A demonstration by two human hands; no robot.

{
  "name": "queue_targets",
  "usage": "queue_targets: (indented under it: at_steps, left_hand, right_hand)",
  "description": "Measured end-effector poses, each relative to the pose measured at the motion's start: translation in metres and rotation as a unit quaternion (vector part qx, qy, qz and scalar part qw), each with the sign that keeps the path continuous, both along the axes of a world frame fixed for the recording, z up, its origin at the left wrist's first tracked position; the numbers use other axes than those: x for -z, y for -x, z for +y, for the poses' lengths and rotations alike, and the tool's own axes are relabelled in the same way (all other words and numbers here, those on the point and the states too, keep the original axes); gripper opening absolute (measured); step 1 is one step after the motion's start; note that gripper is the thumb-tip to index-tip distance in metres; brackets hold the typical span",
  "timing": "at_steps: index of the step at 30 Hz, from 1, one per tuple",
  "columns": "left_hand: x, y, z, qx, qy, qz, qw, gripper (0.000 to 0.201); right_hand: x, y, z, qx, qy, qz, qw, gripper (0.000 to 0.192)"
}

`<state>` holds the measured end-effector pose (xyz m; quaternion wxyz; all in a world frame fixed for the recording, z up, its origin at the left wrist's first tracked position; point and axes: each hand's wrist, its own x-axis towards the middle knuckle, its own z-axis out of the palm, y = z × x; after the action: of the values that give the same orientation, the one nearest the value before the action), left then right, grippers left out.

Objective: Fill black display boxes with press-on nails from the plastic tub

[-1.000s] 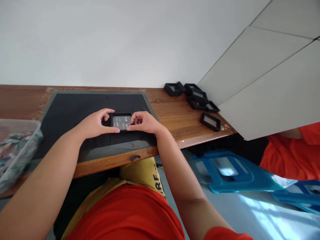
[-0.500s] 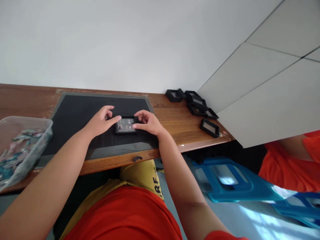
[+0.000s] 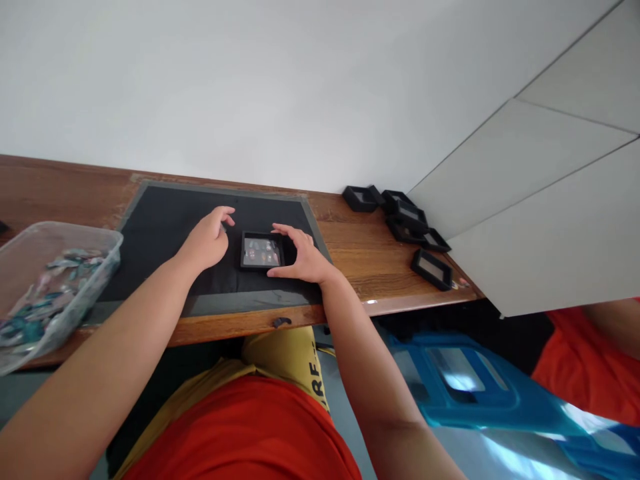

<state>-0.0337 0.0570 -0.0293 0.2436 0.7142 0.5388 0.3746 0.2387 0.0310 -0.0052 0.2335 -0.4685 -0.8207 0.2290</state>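
**A:** Starting at the left, what do you have?

**B:** I see a clear plastic tub of small mixed-colour pieces [image 3: 47,287] at the left end of the brown wooden bench [image 3: 360,247]. Next to it lies a black rectangular mat [image 3: 165,220], and both hands are over that.

**A:** Left hand?

**B:** My left hand [image 3: 207,240] rests on the mat just left of the small black square frame with a clear window and coloured bits inside [image 3: 261,250]. Its fingers are curled loosely, close to the frame's left edge; I cannot tell if they touch it or pinch anything.

**A:** And the right?

**B:** My right hand [image 3: 300,257] sits against the frame's right side, fingers [image 3: 285,230] spread and curved round its far and right edges, thumb along the near one. The frame lies flat on the mat, roughly at its middle.

**A:** How would you handle it well?

**B:** I'd judge it best to keep it flat, press evenly on the rim rather than on the window, and steady both sides so it doesn't slide on the mat.

**A:** Further right?

**B:** A cluster of empty black square frames [image 3: 400,217] at the bench's right end, well apart from my hands. Beyond it, a blue plastic stool [image 3: 465,380] and another person's orange sleeve [image 3: 595,360].
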Motion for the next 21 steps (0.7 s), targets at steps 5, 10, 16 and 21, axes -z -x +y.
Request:
queue_targets:
  at_steps: [5, 10, 16, 21]
  left_hand:
    - [-0.006, 0.0, -0.002, 0.003, -0.003, 0.007, 1.0, 0.047]
    - [-0.006, -0.002, -0.001, 0.021, -0.011, 0.016, 1.0, 0.032]
    - [-0.006, -0.006, -0.005, 0.035, -0.055, -0.006, 0.998, 0.03]
    - [-0.001, -0.013, -0.009, 0.084, -0.089, -0.08, 0.989, 0.093]
  right_hand:
    - [0.001, -0.006, 0.006, 0.024, 0.005, 0.093, 0.995, 0.097]
    - [-0.001, -0.007, 0.009, 0.064, -0.017, 0.145, 0.987, 0.091]
    - [-0.003, -0.008, 0.013, 0.137, -0.041, 0.256, 0.956, 0.093]
    - [-0.005, 0.001, 0.008, 0.079, 0.036, 0.272, 0.958, 0.09]
